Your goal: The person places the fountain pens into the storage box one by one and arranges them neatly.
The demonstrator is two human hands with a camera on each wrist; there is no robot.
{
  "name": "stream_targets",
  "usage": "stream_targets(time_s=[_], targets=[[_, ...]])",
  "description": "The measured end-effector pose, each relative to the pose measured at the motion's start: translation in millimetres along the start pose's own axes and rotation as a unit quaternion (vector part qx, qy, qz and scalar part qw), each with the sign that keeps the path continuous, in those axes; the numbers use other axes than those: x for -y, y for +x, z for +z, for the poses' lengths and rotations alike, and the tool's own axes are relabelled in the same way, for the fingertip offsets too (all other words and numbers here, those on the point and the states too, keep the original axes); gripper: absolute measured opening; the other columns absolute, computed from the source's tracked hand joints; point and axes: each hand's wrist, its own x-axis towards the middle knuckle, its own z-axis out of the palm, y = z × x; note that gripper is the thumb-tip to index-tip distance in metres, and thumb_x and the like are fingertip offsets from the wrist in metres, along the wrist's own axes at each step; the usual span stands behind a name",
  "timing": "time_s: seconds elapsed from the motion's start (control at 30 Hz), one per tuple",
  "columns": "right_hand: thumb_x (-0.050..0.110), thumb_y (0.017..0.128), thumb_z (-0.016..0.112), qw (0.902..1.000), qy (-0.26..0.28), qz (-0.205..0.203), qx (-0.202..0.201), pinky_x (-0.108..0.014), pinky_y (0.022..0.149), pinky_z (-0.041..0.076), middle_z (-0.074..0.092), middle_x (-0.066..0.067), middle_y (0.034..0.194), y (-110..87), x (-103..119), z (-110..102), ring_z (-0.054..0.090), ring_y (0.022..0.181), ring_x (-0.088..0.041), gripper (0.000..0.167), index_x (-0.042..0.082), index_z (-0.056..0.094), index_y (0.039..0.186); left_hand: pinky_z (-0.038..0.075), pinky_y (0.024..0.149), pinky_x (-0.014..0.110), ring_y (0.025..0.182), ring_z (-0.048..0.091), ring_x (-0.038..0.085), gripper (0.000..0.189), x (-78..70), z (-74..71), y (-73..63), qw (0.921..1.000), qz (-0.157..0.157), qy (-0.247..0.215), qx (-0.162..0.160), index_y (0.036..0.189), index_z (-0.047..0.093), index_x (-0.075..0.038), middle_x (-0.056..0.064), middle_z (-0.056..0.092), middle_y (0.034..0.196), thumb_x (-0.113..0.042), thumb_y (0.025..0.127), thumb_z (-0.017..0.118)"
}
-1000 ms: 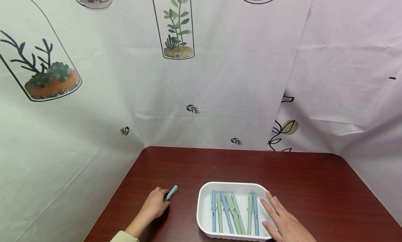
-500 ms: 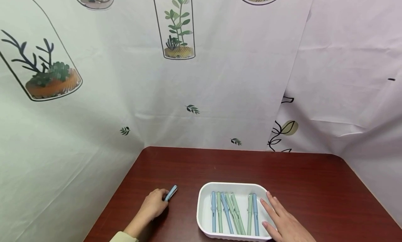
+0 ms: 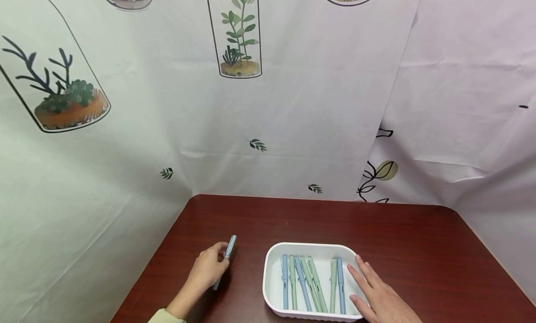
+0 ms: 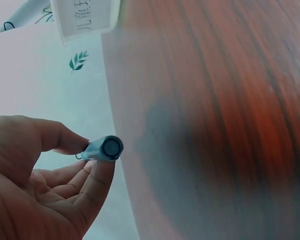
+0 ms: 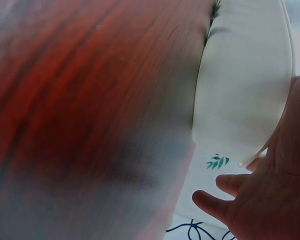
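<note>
My left hand [image 3: 208, 267] pinches a light blue pen [image 3: 230, 246] between thumb and fingers, left of the tray. In the left wrist view, the round end of the blue pen [image 4: 105, 148] faces the camera. A white plastic tray [image 3: 265, 285] stands at the front middle of the table, with several pale green pens [image 3: 292, 285] and blue pens [image 3: 285, 283] lying lengthwise inside. Along the tray's right side, my right hand [image 3: 384, 299] lies with fingers spread over the rim. The right wrist view shows the tray's outer wall [image 5: 240, 90] beside that hand.
The dark red wooden table [image 3: 318, 220] runs back to a white curtain [image 3: 301, 118] printed with plants, which also hangs along the left and right. Inside the tray, a gap separates the right pair of pens from the others.
The blue pen has swung from a low slant to a steeper one, its upper end now higher. My left hand has risen slightly with it; the right hand stays on the tray.
</note>
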Motion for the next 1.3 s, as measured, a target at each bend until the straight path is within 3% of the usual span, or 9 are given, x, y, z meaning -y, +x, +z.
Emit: stream_targets(time_s=[0.3,0.53,0.83,1.03,1.2,1.3], targets=[[0.052,0.094,0.063,1.0,-0.002,-0.001,-0.005,-0.06,0.091,0.052,0.04,-0.011,0.16,-0.3,0.2,1.4,0.045,0.14,-0.039,0.067,0.021,0.048,0.152,0.051,0.068,0.035,0.081,0.066,0.013,0.043,-6.7,0.0,-2.9,0.9996,0.002,-0.018,-0.02,0.122,0.067,-0.008,-0.002,0.072,0.094,-0.005,0.079,0.069],[0.052,0.094,0.063,1.0,-0.006,-0.001,0.001,-0.06,0.092,0.052,0.039,-0.012,0.16,-0.3,0.0,0.6,0.045,0.14,-0.039,0.068,0.02,0.047,0.153,0.047,0.068,0.031,0.078,0.062,0.007,0.047,-13.1,-1.4,-3.1,0.9976,-0.015,-0.066,-0.015,0.12,0.065,-0.011,-0.005,0.068,0.093,-0.007,0.074,0.07],[0.052,0.095,0.062,0.9999,-0.003,-0.001,0.015,-0.061,0.094,0.051,0.037,-0.014,0.161,0.6,-1.1,-2.8,0.043,0.141,-0.041,0.069,0.019,0.046,0.154,0.045,0.065,0.025,0.075,0.057,0.008,0.047,-28.9,-4.3,-6.1,0.9918,-0.002,-0.126,-0.019,0.121,0.065,-0.009,-0.002,0.066,0.092,-0.004,0.074,0.067],[0.049,0.093,0.067,0.9994,-0.027,-0.015,-0.016,-0.055,0.092,0.054,0.042,-0.013,0.158,-0.3,-1.3,0.7,0.048,0.139,-0.036,0.068,0.019,0.049,0.152,0.048,0.062,0.023,0.074,0.061,0.009,0.044,-38.2,-5.1,-8.4,0.9773,0.012,-0.211,-0.015,0.125,0.063,-0.005,0.004,0.07,0.095,0.002,0.081,0.065],[0.049,0.093,0.067,0.9993,-0.024,-0.018,-0.023,-0.055,0.091,0.054,0.042,-0.012,0.158,-0.9,-1.5,2.1,0.048,0.138,-0.036,0.068,0.019,0.049,0.151,0.053,0.067,0.022,0.076,0.068,0.014,0.045,-44.7,-4.3,-9.7,0.9535,0.022,-0.3,0.011,0.131,0.06,0.0,0.015,0.072,0.103,0.006,0.087,0.067],[0.048,0.092,0.068,0.9989,-0.028,-0.023,-0.03,-0.054,0.09,0.055,0.042,-0.012,0.158,-1.6,-2.0,3.1,0.049,0.138,-0.035,0.068,0.019,0.049,0.151,0.054,0.069,0.022,0.078,0.069,0.015,0.048,-47.3,-3.8,-10.7,0.9446,0.03,-0.326,0.016,0.133,0.059,0.001,0.015,0.073,0.104,0.006,0.086,0.07]])
